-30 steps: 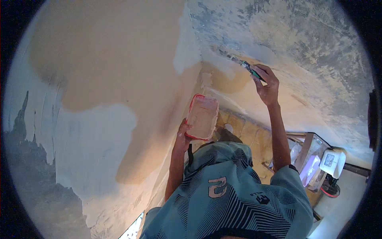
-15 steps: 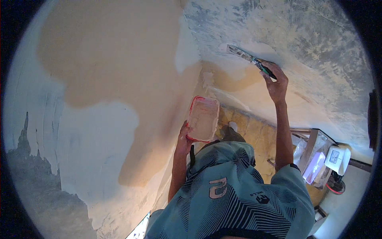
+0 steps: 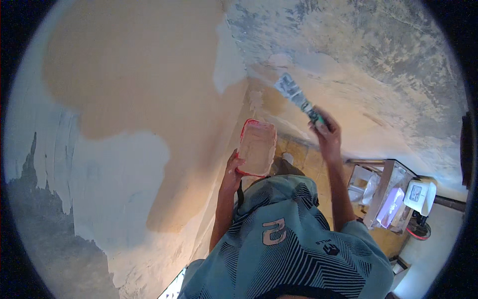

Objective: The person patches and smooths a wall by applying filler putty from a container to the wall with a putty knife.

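My left hand (image 3: pixel 233 172) grips the near left side of a red-rimmed plastic tub (image 3: pixel 257 148), whose inside is coated with pale, pinkish filler paste. In my right hand (image 3: pixel 327 133) is a putty knife (image 3: pixel 299 99), held by its dark and green handle. Its wide blade, smeared with whitish paste, points up and left, in front of the right wall (image 3: pixel 358 94) and seemingly apart from it. That wall carries smoothed pale filler low down and rough grey mottling higher up. The left wall (image 3: pixel 119 65) has tan and white patches.
At the right stands a wooden shelf unit (image 3: pixel 381 194) with a lilac box (image 3: pixel 391 207) and plastic bags. A white container (image 3: pixel 419 194) is beside it, above a black and red round object (image 3: pixel 418 229). Yellowish floor tiles (image 3: pixel 304 159) show below, with my foot on them.
My right hand has drawn the putty knife down and back from the right wall, turning the blade's face into view. The tub in my left hand has barely shifted.
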Action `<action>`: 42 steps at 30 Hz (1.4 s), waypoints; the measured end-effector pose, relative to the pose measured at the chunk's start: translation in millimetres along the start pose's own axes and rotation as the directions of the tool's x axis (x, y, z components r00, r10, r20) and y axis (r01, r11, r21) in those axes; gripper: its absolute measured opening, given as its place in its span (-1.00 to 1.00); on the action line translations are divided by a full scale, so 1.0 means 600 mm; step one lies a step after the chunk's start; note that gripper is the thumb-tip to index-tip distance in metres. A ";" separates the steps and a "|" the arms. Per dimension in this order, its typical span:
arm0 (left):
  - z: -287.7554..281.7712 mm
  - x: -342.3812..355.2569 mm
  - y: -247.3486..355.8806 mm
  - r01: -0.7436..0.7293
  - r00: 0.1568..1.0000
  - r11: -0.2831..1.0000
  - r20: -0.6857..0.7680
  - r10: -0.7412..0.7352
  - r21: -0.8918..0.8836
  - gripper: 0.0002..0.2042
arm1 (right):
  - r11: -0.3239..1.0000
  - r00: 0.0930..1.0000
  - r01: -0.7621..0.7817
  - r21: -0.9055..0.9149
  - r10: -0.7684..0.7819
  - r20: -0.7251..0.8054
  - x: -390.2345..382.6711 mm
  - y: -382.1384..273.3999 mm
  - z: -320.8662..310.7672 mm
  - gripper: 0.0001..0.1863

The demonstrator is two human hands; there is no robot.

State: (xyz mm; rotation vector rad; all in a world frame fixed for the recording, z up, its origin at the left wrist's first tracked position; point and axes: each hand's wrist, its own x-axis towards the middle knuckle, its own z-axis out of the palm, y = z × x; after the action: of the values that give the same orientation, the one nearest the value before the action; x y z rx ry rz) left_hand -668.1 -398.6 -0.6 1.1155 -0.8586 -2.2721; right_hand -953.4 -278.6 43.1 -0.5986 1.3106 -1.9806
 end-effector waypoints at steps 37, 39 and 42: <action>0.156 -0.009 -0.129 -0.057 0.978 0.972 0.182 0.100 -0.228 -0.34 | 0.953 0.954 -0.301 -0.016 0.301 -0.018 -0.121 -0.036 -0.025 -0.44; 0.176 -0.008 -0.134 -0.030 0.978 0.977 0.197 0.073 -0.213 -0.34 | 0.965 0.966 -0.260 -0.020 0.260 -0.008 -0.126 -0.018 -0.055 -0.42; 0.203 0.002 -0.155 -0.022 0.982 0.987 0.183 0.052 -0.158 -0.30 | 0.957 0.971 -0.237 -0.168 0.240 -0.003 -0.137 0.023 -0.129 -0.35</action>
State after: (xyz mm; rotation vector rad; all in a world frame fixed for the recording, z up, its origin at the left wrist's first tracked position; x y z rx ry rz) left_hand -780.6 -294.6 -9.3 0.8216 -0.7493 -2.3942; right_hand -948.4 -173.4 -0.1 -0.5072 1.4749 -1.6791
